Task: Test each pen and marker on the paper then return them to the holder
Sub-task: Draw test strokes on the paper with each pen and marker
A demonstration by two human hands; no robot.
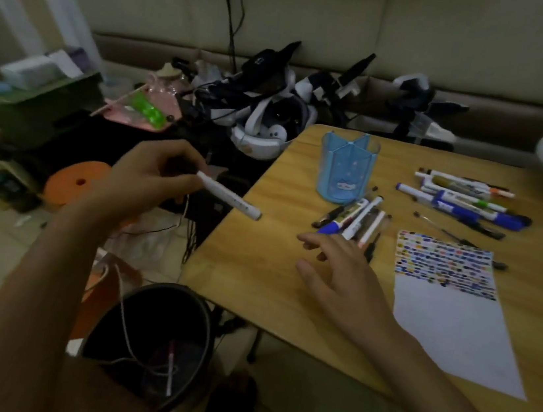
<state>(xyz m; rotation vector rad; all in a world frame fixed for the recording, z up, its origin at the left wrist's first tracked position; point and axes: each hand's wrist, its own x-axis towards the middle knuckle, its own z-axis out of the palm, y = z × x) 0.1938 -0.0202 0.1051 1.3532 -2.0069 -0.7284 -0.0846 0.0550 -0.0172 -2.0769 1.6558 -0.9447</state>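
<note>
Marker: white marker (229, 196) pinched in left hand (149, 179), off the bench (254, 272) edge
Right hand: right hand (340, 273) relaxed, fingertips on near pen cluster (354, 218)
Paper: paper (450, 309) beyond it, top band filled with marks
Holder: holder (347, 167) empty, so returns remain

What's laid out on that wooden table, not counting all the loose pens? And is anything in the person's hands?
Blue pen holder: 1
Sheet of paper with test marks: 1
Heaps of loose pens: 2, one by the holder, one further right
White marker held in the left hand: 1
Total: 5
The right hand holds nothing.
</note>
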